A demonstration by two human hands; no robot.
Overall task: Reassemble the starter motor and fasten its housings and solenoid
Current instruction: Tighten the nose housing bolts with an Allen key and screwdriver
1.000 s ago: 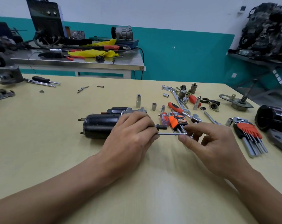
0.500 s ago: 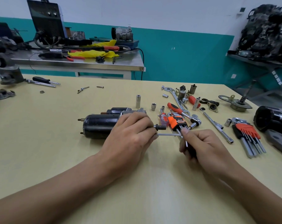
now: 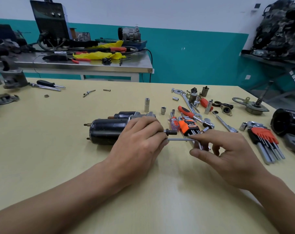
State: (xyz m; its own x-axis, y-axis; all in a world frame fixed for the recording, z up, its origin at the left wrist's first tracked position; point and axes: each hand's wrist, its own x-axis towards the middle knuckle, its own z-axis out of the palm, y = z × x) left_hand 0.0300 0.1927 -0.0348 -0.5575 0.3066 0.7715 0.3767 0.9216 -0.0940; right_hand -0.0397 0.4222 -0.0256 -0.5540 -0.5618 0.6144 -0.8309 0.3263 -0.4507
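1. Yellow workbench (image 3: pixel 42 149) carries the starter motor (image 3: pixel 106 132), lying on its side left of centre, with its solenoid (image 3: pixel 126 114) behind.
2. Left hand (image 3: pixel 140 139) is curled over the motor's nose end and grips it; pressing down firmly should stop the round body rolling.
3. Hex key (image 3: pixel 180 140) runs level out from under those fingers; it probably wants full seating before any torque.
4. Right hand (image 3: pixel 227 154) lays its forefinger on the key's outer end, thumb below; I cannot tell whether that pinch closes.
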